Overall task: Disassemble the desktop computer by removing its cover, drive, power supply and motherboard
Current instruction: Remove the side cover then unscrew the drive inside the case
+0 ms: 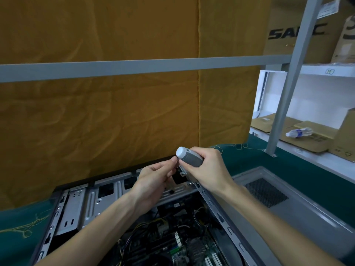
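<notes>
The open computer case (pixel 76 204) lies on the green table with its inside facing up. The motherboard (pixel 184 244) and bundles of cables (pixel 146 227) show at the bottom. My right hand (pixel 207 169) grips a grey electric screwdriver (pixel 189 155) with a white end cap, held above the case's far right corner. My left hand (pixel 153 179) is raised beside it, thumb and fingers pinched together at the screwdriver's lower end; what they pinch is hidden. The removed grey side cover (pixel 288 208) with a mesh vent lies to the right of the case.
An orange cloth (pixel 115 112) hangs behind the table, crossed by a grey metal bar (pixel 134 66). A grey upright post (pixel 284 104) stands at the right. Shelves beyond hold cardboard boxes (pixel 307 139) and a plastic bottle (pixel 298 132).
</notes>
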Demonstrator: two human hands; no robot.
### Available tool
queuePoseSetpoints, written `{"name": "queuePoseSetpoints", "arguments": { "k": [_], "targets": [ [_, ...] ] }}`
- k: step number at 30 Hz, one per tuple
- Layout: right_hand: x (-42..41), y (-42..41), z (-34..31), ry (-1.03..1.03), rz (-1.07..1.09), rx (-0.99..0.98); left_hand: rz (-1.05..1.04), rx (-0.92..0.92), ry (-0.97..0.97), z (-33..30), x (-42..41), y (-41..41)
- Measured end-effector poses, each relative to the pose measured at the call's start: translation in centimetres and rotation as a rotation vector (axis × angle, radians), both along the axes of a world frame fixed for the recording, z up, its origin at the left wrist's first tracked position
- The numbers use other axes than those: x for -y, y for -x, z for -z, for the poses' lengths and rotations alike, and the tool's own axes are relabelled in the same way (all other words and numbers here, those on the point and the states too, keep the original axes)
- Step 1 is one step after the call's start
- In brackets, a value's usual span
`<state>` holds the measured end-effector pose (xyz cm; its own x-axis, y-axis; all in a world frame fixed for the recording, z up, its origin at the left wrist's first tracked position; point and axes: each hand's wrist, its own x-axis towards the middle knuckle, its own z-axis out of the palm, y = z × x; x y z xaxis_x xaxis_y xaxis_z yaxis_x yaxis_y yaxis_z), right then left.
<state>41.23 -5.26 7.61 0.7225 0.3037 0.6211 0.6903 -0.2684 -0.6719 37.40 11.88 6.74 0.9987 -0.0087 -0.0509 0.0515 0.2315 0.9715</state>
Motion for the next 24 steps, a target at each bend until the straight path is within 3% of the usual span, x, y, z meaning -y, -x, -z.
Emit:
{"name": "queuePoseSetpoints", "arguments": {
  "k": [6,9,11,14,16,20,24],
  "targets": [
    [0.4,-0.6,0.6,0.027,-0.071,0.029,0.044,0.012,-0.021,0.4,-0.3,-0.3],
    [1.0,-0.9,0.6,0.003,-0.110,-0.046,0.037,0.020,-0.126,0.5,-0.1,-0.2],
    [2.0,-1.7,0.9,-0.026,-0.079,-0.103,-0.049,0.157,-0.384,0.7,-0.1,-0.2],
    [4.7,-5.0,2.4,0.006,0.144,-0.212,-0.220,0.590,-1.194,1.9,-0.7,-0.2],
    [7.2,-7.9,4.1,0.112,0.360,-0.312,-0.171,0.637,-1.401,2.3,-1.0,-0.5],
    [10.8,-11.9,8.7,0.438,0.583,-0.532,-0.063,0.400,-1.366,2.7,-1.4,-1.2],
    [10.9,-13.1,11.5,0.599,0.605,-0.572,-0.067,0.374,-1.351,3.1,-1.5,-1.5]
  ]
}}
